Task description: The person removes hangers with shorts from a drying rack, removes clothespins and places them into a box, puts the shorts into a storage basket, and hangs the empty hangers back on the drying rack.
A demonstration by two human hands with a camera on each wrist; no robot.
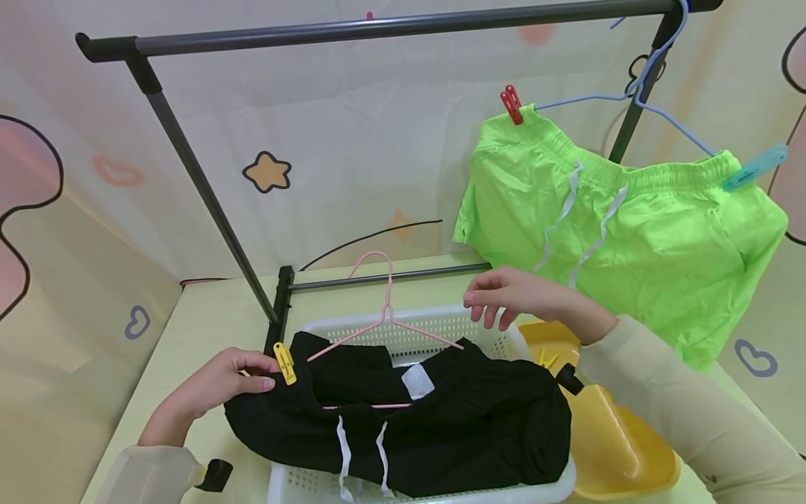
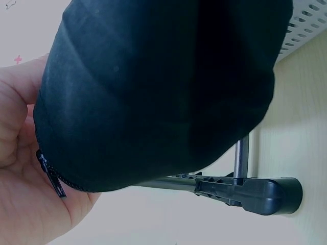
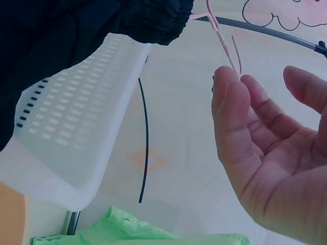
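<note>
Black shorts (image 1: 478,413) with white drawstrings hang on a pink hanger (image 1: 387,308) over a white basket (image 1: 510,343). A yellow clothespin (image 1: 285,362) is clipped at the waistband's left end. Just beside it my left hand (image 1: 217,385) pinches the fabric between thumb and fingers. In the left wrist view the black leg (image 2: 153,92) covers part of that hand, and a zipper pull (image 2: 51,173) lies against the palm. My right hand (image 1: 519,297) hovers above the basket's back right corner, fingers loosely bent and holding nothing, to the right of the hanger.
Bright green shorts (image 1: 630,231) hang at the right from a blue hanger (image 1: 676,122), clipped by a red clothespin (image 1: 512,105) and a teal clothespin (image 1: 755,168). The dark rack (image 1: 378,26) spans overhead. A yellow basin (image 1: 630,448) holding a yellow clothespin (image 1: 546,359) stands beside the basket.
</note>
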